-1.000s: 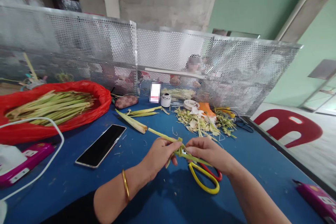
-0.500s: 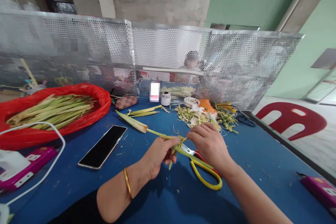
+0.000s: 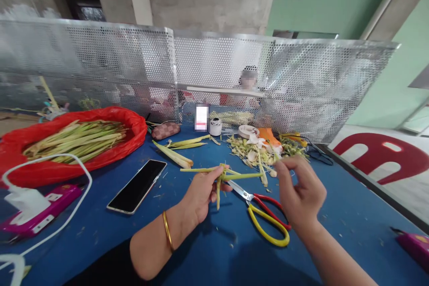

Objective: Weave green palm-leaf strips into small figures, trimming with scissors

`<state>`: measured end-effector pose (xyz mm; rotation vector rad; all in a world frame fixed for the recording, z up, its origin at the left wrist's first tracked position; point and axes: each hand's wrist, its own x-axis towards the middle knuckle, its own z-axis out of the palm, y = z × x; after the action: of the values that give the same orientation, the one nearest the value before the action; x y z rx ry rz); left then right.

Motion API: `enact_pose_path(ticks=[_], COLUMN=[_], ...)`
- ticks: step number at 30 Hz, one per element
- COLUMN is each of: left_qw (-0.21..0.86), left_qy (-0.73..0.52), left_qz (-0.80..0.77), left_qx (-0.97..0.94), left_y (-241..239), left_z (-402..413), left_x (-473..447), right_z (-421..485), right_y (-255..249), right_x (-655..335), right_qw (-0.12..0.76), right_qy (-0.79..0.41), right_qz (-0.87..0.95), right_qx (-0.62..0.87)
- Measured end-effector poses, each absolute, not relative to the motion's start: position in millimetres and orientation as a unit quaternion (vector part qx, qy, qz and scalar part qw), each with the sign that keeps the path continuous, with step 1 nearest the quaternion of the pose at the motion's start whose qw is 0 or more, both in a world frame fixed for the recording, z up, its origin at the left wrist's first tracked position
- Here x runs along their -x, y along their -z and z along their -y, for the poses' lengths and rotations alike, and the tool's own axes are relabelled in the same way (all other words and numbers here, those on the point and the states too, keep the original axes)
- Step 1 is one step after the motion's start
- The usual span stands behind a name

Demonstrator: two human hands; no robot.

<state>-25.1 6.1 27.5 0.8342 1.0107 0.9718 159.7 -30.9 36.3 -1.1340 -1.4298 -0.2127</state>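
Observation:
Pinched between the thumb and fingers of my left hand (image 3: 203,190) is a small knot of green plant strips (image 3: 222,174). Its strip ends stick out to the left, to the right and downward. My right hand (image 3: 301,190) is raised to the right of the knot, apart from it, with thumb and forefinger pressed together. Whatever lies between those fingertips is too small to make out. Scissors (image 3: 247,196) with one red and one yellow handle lie on the blue table (image 3: 187,254), below the knot and beside my right hand.
A red plastic bag (image 3: 136,132) holds many long green stalks (image 3: 80,140). Loose leaves (image 3: 174,154) lie ahead of my left hand, a black phone (image 3: 137,187) to its left. Plant scraps (image 3: 248,152) are heaped ahead of my right hand. A perforated metal screen (image 3: 214,62) stands behind.
My right hand has moved away from the knot, to the right. The scissors now show more fully, and the knot's right-hand strip points out sideways. My left hand keeps its hold.

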Motion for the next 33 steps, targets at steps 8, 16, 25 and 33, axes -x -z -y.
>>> enact_pose_path(ticks=[8,16,25,33], left_qw=[0.68,0.746,0.696,0.686], left_qy=[-0.488,-0.403,-0.451,-0.452], left_qz=[-0.434,-0.377,-0.37,-0.381], left_qx=[-0.332,-0.373,-0.419,-0.425], left_y=[-24.8,-22.7,-33.5,-35.3], left_z=[-2.8,-4.2,-6.2,-7.3], left_x=[19.4,23.9,27.9,30.8], right_z=[34.4,34.3,46.1,36.9], right_y=[7.3,5.5,2.6,-2.9], right_x=[-101.7,-96.6,-90.4,-102.0], right_qw=[0.384,0.475,0.48,0.489], right_qy=[-0.33,-0.495,-0.523,-0.489], right_qz=[0.693,0.562,0.542,0.549], right_qx=[0.513,0.462,0.45,0.47])
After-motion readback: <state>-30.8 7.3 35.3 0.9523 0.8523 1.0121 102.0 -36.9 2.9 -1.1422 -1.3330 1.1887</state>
